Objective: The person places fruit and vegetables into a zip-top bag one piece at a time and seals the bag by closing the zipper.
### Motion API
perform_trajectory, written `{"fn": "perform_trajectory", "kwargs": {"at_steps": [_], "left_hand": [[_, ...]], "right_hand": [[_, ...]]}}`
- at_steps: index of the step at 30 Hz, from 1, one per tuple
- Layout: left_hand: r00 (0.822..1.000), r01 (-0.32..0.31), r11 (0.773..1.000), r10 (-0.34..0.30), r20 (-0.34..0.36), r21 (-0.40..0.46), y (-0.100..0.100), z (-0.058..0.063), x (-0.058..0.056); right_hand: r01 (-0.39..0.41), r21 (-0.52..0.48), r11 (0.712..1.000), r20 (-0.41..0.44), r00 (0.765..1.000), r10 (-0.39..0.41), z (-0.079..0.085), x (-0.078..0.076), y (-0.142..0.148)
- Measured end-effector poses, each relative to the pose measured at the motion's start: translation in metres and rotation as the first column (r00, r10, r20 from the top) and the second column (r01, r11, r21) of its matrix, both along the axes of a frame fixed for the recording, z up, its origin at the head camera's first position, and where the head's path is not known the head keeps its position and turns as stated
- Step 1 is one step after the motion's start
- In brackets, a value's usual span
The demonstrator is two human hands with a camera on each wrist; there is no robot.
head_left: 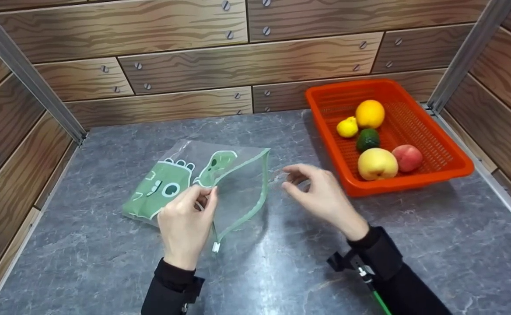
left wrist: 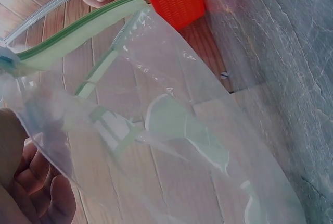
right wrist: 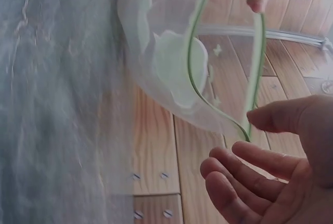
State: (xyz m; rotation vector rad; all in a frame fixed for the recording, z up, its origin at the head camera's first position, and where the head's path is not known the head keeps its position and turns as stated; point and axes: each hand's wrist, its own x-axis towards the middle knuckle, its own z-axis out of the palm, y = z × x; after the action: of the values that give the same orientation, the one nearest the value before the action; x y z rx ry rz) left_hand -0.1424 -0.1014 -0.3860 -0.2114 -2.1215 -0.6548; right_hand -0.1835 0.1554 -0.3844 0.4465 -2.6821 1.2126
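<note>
Sleeve (head_left: 413,284) nearest. Right hand (head_left: 321,192): released, just beside the bag (head_left: 214,170). Left hand (head_left: 187,223) pinches it near the mouth; bag lies on or just above the worktop (head_left: 290,271). Film judged light, limp, slippery; grip the stiffer rim (head_left: 264,179).

A grey, veined tabletop (head_left: 85,262) carries a red-orange basket (head_left: 417,181) and, left of it, a partly raised bag (head_left: 163,188).

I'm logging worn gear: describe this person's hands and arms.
The left hand and right hand wear no gloves. A black left sleeve and black right sleeve reach the wrists, each with a black wrist mount. On the right, a white connector and bright green cable show.
</note>
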Motion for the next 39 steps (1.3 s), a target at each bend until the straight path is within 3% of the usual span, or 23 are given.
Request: {"fn": "perform_trajectory", "kwargs": {"at_steps": [8, 17, 24, 29, 33, 39], "left_hand": [[1.0, -0.014, 1.0, 0.014, 0.014, -0.009, -0.001, 0.0, 0.0], [1.0, -0.015, 1.0, 0.015, 0.021, 0.009, -0.002, 0.001, 0.0], [0.999, -0.016, 1.0, 0.016, 0.031, 0.008, -0.002, 0.001, 0.0], [0.999, -0.013, 1.0, 0.012, 0.032, 0.015, -0.004, 0.002, 0.0], [1.0, -0.006, 1.0, 0.005, 0.025, 0.024, -0.004, 0.002, 0.0], [1.0, -0.002, 1.0, 0.002, 0.017, 0.022, -0.005, 0.004, 0.001]], "right_hand": [[0.087, 0.041, 0.995, -0.174, 0.982, -0.079, 0.007, 0.002, 0.04], [0.214, 0.009, 0.977, -0.254, 0.945, -0.205, 0.01, -0.009, 0.089], [0.344, 0.047, 0.938, -0.134, 0.932, -0.335, 0.012, -0.018, 0.128], [0.366, 0.138, 0.92, -0.042, 0.93, -0.364, 0.008, -0.021, 0.148], [0.331, 0.252, 0.909, 0.044, 0.935, -0.353, 0.01, -0.026, 0.162], [0.167, 0.44, 0.882, 0.197, 0.941, -0.276, 0.015, -0.046, 0.172]]}}
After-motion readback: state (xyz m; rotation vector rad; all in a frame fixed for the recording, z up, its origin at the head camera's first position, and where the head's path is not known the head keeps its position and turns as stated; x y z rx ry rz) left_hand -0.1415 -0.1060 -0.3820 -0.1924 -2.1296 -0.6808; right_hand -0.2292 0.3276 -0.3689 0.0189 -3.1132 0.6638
